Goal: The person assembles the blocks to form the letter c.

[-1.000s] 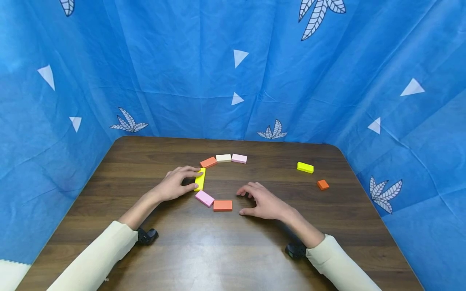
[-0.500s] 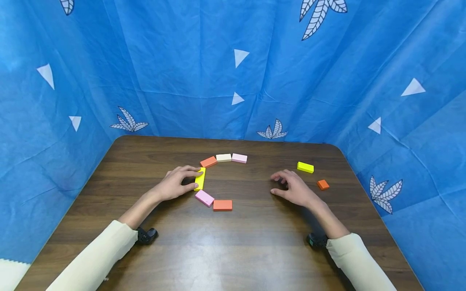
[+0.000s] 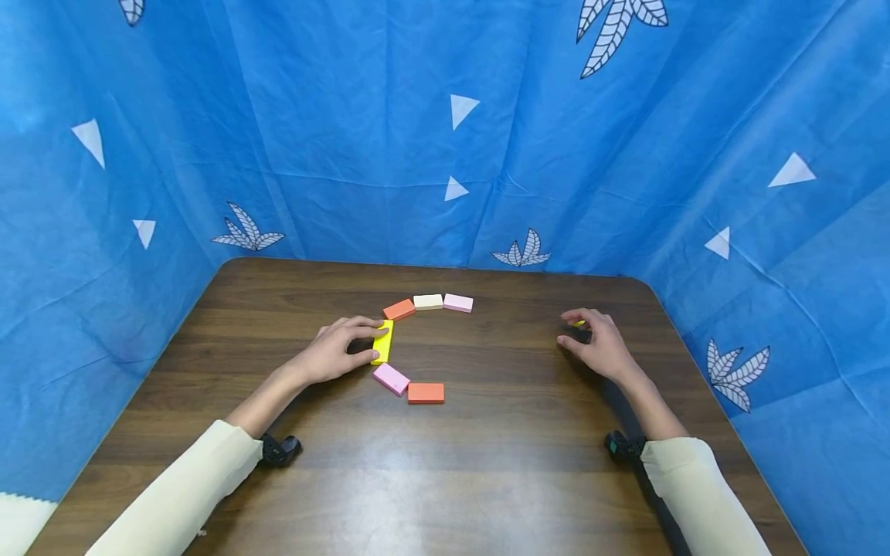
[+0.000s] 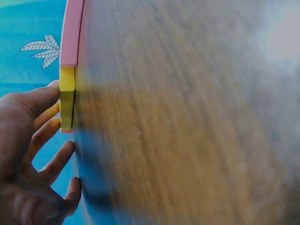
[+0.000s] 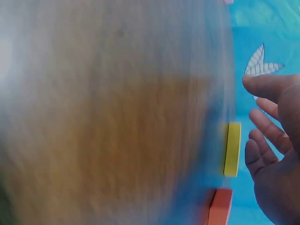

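Observation:
My left hand (image 3: pixel 337 353) holds a flat yellow block (image 3: pixel 383 344), thumb at its near end and fingers at its far end. The block is one of a curved row on the wooden table, between an orange block (image 3: pixel 399 309) and a pink block (image 3: pixel 392 379). Over at the right, my right hand (image 3: pixel 603 349) hovers with parted thumb and fingers around a second yellow block (image 5: pixel 233 149). Visible space separates the fingers from it in the right wrist view. A small orange block (image 5: pixel 220 207) lies nearby, hidden by the hand in the head view.
The row's upper end has a cream block (image 3: pixel 427 302) and a light pink block (image 3: pixel 458 303). A red-orange block (image 3: pixel 426 394) forms its lower end. Blue curtain (image 3: pixel 389 139) hangs behind the table and along both sides.
My right hand has moved right and away from the row's lower end to the separate yellow block, covering the small orange one. My left hand stays on its block.

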`<state>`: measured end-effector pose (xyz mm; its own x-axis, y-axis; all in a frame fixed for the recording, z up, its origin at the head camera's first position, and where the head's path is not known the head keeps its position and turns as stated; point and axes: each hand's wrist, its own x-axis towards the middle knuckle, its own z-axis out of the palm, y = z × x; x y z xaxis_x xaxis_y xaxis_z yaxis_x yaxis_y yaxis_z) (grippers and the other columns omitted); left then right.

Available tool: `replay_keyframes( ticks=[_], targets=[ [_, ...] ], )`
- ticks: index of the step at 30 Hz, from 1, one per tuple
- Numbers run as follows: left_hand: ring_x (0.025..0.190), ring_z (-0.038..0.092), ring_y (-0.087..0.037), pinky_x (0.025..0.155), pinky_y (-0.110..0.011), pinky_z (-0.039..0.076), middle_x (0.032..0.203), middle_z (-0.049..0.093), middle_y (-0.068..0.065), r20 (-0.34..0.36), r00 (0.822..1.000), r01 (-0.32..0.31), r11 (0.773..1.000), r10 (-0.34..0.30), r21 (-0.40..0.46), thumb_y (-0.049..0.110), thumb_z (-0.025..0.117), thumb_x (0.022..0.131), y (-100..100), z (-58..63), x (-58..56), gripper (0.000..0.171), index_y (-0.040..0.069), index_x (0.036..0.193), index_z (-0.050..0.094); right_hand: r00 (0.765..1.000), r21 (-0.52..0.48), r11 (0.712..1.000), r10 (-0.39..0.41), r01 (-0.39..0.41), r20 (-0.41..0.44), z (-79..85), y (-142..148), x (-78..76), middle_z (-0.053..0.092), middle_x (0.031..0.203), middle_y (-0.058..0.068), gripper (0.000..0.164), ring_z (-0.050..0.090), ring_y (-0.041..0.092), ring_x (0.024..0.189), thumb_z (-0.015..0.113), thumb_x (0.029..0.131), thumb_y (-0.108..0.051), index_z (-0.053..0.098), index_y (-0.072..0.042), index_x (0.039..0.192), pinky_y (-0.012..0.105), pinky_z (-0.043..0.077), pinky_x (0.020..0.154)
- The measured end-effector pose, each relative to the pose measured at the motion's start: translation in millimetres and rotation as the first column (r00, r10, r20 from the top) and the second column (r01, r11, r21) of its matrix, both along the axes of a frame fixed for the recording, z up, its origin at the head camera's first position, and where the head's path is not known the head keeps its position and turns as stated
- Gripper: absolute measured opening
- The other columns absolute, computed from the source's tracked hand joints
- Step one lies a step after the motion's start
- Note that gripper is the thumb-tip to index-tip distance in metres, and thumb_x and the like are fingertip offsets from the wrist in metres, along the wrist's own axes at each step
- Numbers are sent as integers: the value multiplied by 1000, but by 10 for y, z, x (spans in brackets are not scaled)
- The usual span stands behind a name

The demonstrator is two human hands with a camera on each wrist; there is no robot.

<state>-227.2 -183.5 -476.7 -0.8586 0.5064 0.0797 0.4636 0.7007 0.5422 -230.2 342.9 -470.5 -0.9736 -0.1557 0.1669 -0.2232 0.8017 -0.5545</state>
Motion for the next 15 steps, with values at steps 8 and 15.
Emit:
replay_keyframes(
  ticks=[8,15],
  targets=[
    [147,51,-41,112,-72,33,160,59,-7,3,1000,-13,1000,13,4,30,77,101,-5,22,11,50,16,148,68,995,31,994,-101,100,17,18,203,-91,47,150,35,52,31,49,128,74,103,-17,57,3,147,62,25,99],
    [148,51,-40,112,-72,33,161,58,-6,7,1000,-12,1000,12,-3,31,76,101,-1,-5,5,49,18,148,68,992,106,989,-110,104,54,-27,336,-160,48,150,38,51,37,51,127,68,105,-13,52,8,149,62,23,102]
  ],
)
